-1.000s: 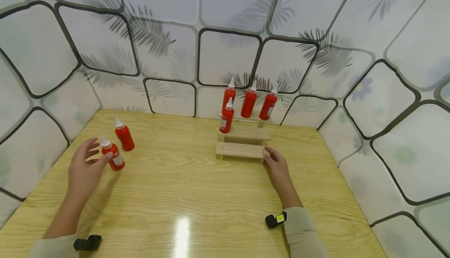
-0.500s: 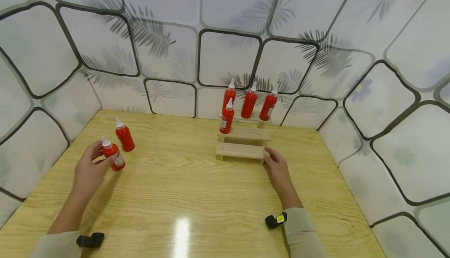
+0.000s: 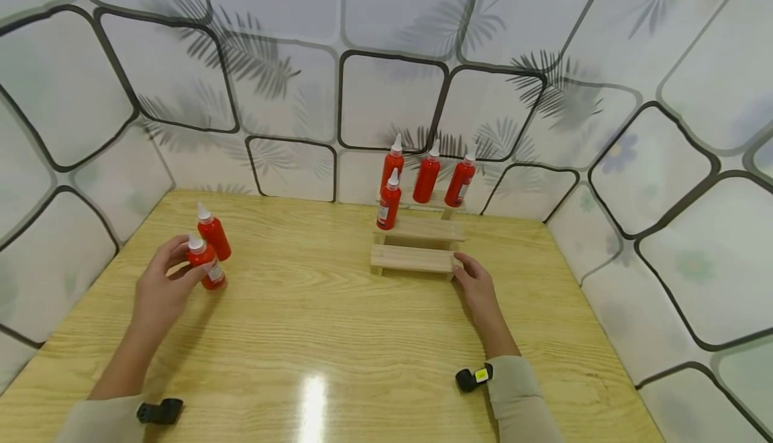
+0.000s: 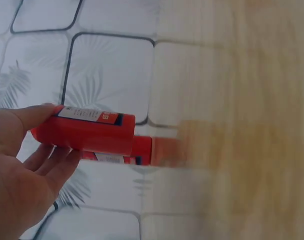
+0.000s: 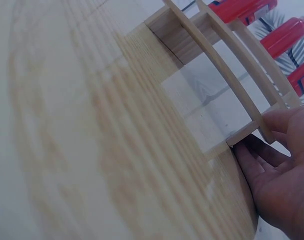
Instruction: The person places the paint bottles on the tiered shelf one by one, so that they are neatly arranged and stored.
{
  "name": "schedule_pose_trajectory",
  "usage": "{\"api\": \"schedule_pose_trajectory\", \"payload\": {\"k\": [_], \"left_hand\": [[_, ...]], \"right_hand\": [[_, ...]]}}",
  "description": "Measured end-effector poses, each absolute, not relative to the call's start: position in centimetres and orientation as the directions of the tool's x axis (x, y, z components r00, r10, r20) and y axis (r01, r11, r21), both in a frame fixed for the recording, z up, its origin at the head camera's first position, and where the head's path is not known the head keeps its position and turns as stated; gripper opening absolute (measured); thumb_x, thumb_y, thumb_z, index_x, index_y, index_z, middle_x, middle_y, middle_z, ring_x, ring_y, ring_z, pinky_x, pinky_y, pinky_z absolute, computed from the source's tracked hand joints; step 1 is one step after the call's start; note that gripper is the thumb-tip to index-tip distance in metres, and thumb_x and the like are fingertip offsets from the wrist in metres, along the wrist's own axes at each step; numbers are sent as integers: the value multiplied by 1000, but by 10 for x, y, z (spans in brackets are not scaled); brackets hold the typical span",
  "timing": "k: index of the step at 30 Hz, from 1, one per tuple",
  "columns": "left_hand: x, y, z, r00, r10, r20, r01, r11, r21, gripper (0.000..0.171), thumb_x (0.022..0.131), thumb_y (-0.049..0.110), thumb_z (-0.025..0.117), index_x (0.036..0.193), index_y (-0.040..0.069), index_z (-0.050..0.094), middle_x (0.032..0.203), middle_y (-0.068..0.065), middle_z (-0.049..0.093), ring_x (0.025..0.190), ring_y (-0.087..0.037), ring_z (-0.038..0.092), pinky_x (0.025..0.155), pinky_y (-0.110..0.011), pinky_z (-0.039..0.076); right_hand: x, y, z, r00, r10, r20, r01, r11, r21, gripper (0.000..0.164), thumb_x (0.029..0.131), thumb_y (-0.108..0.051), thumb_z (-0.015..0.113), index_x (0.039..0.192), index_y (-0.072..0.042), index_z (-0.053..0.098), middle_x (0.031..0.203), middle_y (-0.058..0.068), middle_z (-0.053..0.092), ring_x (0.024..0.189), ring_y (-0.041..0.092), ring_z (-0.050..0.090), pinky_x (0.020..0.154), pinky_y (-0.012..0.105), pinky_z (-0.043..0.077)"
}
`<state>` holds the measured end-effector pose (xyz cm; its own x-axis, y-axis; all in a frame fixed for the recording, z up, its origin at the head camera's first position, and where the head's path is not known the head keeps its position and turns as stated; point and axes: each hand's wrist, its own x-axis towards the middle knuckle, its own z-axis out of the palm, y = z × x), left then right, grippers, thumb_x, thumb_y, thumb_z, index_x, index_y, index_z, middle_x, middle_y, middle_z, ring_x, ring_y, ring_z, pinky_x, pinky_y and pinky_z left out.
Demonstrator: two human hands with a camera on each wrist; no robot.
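Observation:
My left hand (image 3: 163,292) grips a red squeeze bottle (image 4: 91,131) with a white pointed nozzle, thumb on its label and fingers round the other side. In the left wrist view the bottle's base stops short of the tabletop. Just behind it a second red squeeze bottle (image 3: 214,233) stands on the table, partly covered by the held one. At the right, my right hand (image 3: 478,288) pinches the right end of the lowest step of a three-step wooden rack (image 3: 413,258), with the thumb on the step and the other fingers low at its leg.
Three red bottles (image 3: 427,180) line the rack's top step. One more bottle (image 3: 389,207) stands at the left end of the middle step. Patterned walls (image 3: 290,94) enclose the wooden table (image 3: 314,322) at the back and both sides.
My left hand has closed round the nearer bottle and shifted it slightly to the right, so it now overlaps the bottle behind. The right hand and the rack have stayed put.

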<state>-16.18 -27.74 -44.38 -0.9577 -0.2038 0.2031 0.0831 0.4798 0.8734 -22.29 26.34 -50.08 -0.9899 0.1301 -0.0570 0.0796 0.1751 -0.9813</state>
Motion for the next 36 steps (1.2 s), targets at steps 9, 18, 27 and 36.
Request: {"api": "schedule_pose_trajectory", "payload": {"k": [9, 18, 27, 36], "left_hand": [[-178, -229, -426, -954, -39, 297, 246, 464, 851, 59, 96, 21, 70, 149, 8, 46, 137, -15, 57, 113, 0, 51, 87, 0, 43], [-206, -168, -418, -958, 143, 250, 286, 363, 887, 59, 96, 14, 70, 149, 7, 45, 137, -16, 58, 127, -32, 54, 105, -46, 50], [-228, -99, -415, -915, 275, 296, 368, 260, 893, 56, 93, 11, 73, 145, 10, 51, 132, -12, 60, 121, -29, 60, 102, -48, 53], [-235, -47, -413, -866, 333, 373, 453, 206, 867, 52, 92, 13, 75, 141, 12, 55, 126, -8, 63, 114, -26, 63, 99, -45, 55]], "right_hand": [[-222, 263, -490, -990, 112, -86, 104, 171, -980, 44, 105, -17, 55, 147, -5, 49, 162, 13, 34, 153, 27, 25, 122, 44, 30], [-226, 265, -498, -991, 128, -44, 69, 202, -977, 43, 105, -20, 55, 146, -6, 51, 161, 13, 36, 153, 27, 26, 122, 43, 30], [-225, 265, -497, -991, 124, -40, 64, 198, -978, 44, 105, -20, 55, 146, -6, 50, 161, 13, 36, 153, 27, 26, 122, 43, 30], [-220, 264, -502, -991, 125, -38, 63, 202, -977, 42, 105, -18, 55, 145, -5, 51, 159, 14, 39, 152, 28, 28, 121, 44, 31]]}}
